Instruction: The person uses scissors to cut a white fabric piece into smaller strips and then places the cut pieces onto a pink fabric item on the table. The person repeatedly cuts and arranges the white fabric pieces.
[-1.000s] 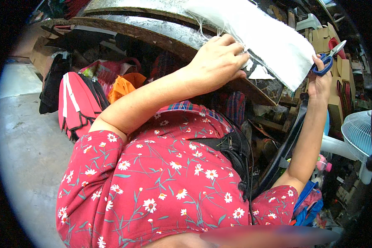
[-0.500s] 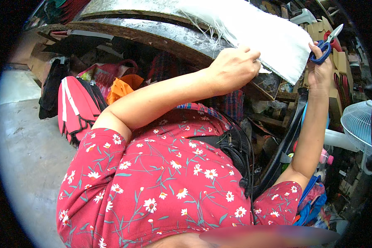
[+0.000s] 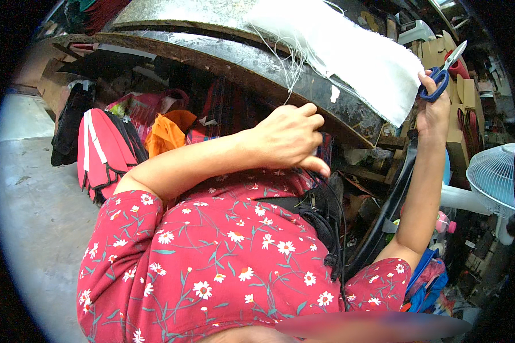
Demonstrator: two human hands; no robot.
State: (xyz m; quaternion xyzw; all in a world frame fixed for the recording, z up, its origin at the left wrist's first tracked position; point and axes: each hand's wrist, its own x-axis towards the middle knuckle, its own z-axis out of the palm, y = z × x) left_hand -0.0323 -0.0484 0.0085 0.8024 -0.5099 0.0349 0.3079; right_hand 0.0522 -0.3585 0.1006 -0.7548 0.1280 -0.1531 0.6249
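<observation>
A white cloth (image 3: 360, 57) with a frayed edge lies over the dark worktop, and loose threads (image 3: 294, 60) trail from it toward my left hand. My left hand (image 3: 292, 137) is in front of the worktop edge, back upward and apart from the cloth. Its fingers are curled with their tips hidden; the thumb sticks out. In my right hand (image 3: 434, 111), at the cloth's right edge, are scissors (image 3: 439, 83) with blue handles, blades pointing up and away. Whether that hand also grips the cloth is hidden. A small white scrap (image 3: 335, 93) shows beside the frayed edge.
The worktop (image 3: 212, 48) has a worn wooden edge. Red pieces with black trim (image 3: 106, 151) and an orange cloth (image 3: 166, 137) are at the left. A fan (image 3: 495, 177) stands at the right, near cardboard boxes (image 3: 469, 97). Black cables (image 3: 337, 228) hang by my body.
My left hand has come away from the cloth's edge, down and to the left, and its thumb has spread out. Threads now hang lower. The right hand with the scissors has shifted slightly left.
</observation>
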